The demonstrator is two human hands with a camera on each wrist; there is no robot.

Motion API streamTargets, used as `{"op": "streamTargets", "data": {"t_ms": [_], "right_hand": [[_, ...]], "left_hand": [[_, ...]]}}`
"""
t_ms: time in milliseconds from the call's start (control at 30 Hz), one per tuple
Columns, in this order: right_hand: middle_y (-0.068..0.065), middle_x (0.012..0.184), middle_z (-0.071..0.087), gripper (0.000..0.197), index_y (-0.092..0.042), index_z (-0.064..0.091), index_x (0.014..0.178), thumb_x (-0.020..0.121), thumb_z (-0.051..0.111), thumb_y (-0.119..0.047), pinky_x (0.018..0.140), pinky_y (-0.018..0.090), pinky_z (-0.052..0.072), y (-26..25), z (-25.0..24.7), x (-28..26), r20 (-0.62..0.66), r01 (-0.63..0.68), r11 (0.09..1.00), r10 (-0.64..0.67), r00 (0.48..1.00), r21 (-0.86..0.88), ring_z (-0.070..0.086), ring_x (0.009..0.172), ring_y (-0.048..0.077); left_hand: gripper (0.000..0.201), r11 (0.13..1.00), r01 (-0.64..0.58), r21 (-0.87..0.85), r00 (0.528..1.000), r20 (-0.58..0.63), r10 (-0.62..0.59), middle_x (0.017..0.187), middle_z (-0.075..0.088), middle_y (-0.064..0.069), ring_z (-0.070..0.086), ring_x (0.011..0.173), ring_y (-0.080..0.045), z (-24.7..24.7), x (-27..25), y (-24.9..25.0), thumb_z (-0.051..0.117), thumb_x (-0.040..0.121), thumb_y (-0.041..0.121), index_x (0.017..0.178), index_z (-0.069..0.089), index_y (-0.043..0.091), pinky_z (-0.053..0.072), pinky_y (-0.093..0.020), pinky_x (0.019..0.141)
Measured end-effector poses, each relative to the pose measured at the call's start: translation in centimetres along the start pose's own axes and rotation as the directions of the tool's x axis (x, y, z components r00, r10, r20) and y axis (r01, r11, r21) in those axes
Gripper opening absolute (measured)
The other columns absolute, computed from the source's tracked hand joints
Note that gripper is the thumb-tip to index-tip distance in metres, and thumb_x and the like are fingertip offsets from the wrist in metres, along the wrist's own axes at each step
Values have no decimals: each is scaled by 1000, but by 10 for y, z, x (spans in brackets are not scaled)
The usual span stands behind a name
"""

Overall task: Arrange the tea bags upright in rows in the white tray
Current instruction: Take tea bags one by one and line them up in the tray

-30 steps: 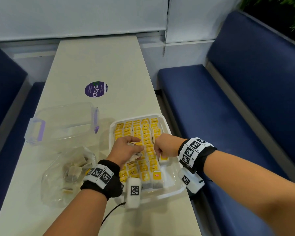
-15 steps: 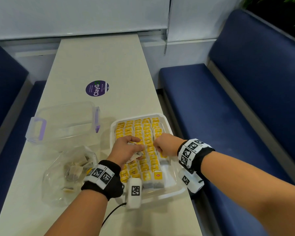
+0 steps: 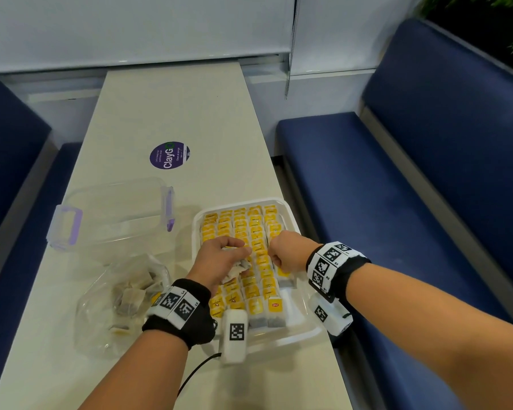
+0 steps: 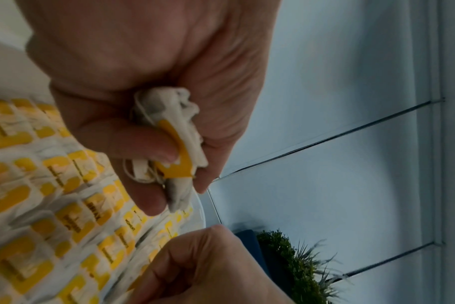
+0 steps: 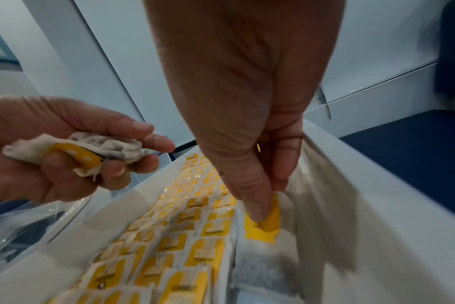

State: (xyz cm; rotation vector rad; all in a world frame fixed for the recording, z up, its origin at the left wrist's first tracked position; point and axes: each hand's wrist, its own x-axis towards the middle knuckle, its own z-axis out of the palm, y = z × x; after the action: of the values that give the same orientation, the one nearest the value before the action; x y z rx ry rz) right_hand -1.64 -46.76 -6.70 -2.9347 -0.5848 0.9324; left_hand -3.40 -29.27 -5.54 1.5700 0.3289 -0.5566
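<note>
The white tray [image 3: 304, 331] on the table holds rows of upright tea bags [image 3: 251, 232] with yellow tags. My left hand [image 3: 219, 258] hovers over the tray's left half and grips a crumpled bunch of tea bags [image 4: 169, 142] in its curled fingers [image 5: 112, 166]. My right hand [image 3: 285, 254] is over the rightmost row, its thumb and fingers [image 5: 255, 203] pinching the yellow tag of one tea bag [image 5: 262, 232] that stands in that row beside the tray's right wall [image 5: 377, 205].
A clear plastic bag [image 3: 122, 297] with more tea bags lies left of the tray. An empty clear box with purple clips [image 3: 113, 211] stands behind it. A purple round sticker [image 3: 169, 155] is on the table. Blue benches [image 3: 367, 187] flank the table.
My right hand has pushed a little farther up the rightmost row with the tea bag. The left hand has kept its bunch and barely moved.
</note>
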Motion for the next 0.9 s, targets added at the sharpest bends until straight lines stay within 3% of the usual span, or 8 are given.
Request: {"op": "streamTargets", "data": {"t_ms": [133,233,300,367,500,600,733,900], "right_hand": [[6,89,62,14,-8,67,93,83,58,-4,71,31,52,1,-8,0,-66,-24,999,27,997,40,60,81,24],[7,97,67,19,-11,65,105,90,60,-22,80,33,53,2,-17,-3,-203,-8,968,61,977,251,63,91,22],[6,94,68,26,-14,58,116,91,61,-22,78,32,56,-3,-25,-9,-210,84,854,30,977,514,67,82,19],[5,94,67,32,-18,56,118,87,63,-12,73,31,57,-8,-33,-15,-219,174,740,-37,975,649,67,74,16],[-4,91,60,38,-26,59,115,81,72,-16,73,30,55,-14,-39,-15,-279,236,695,-54,959,679,60,68,9],[-3,76,65,39,-17,55,117,82,72,-12,66,26,55,-15,-36,-12,-323,254,667,-22,946,700,63,63,8],[5,73,63,39,-9,53,117,82,64,3,61,30,57,-9,-34,-11,-331,256,610,10,944,750,62,60,15],[10,76,63,32,-12,59,111,83,58,3,67,40,59,-1,-36,-12,-380,252,625,78,922,739,63,63,23]], "left_hand": [[24,996,61,-60,997,43,-59,81,67,-16,68,64,-27,-3,2,0,70,85,3,108,63,4,37,-18,38],[29,981,109,-164,993,69,-98,82,69,-14,70,70,-26,-4,4,0,64,86,-1,112,59,11,44,-24,48],[29,960,129,-248,990,80,-112,84,70,-13,71,75,-28,-3,5,0,62,88,-1,112,56,15,45,-26,51],[22,943,133,-306,990,78,-114,81,70,-10,72,74,-28,-1,6,1,58,92,4,110,54,15,44,-26,51],[13,935,142,-325,989,86,-121,83,69,-7,71,70,-23,1,7,4,50,101,24,109,55,15,45,-26,52],[19,939,166,-301,983,126,-133,87,72,-10,73,71,-24,1,4,6,53,100,36,107,56,19,40,-26,52],[21,959,150,-242,983,142,-118,92,75,-10,72,76,-26,-1,0,7,56,96,15,116,55,20,35,-24,50],[34,954,136,-269,988,110,-110,98,69,-15,66,75,-29,-4,2,6,48,87,1,113,63,18,32,-21,41]]}}
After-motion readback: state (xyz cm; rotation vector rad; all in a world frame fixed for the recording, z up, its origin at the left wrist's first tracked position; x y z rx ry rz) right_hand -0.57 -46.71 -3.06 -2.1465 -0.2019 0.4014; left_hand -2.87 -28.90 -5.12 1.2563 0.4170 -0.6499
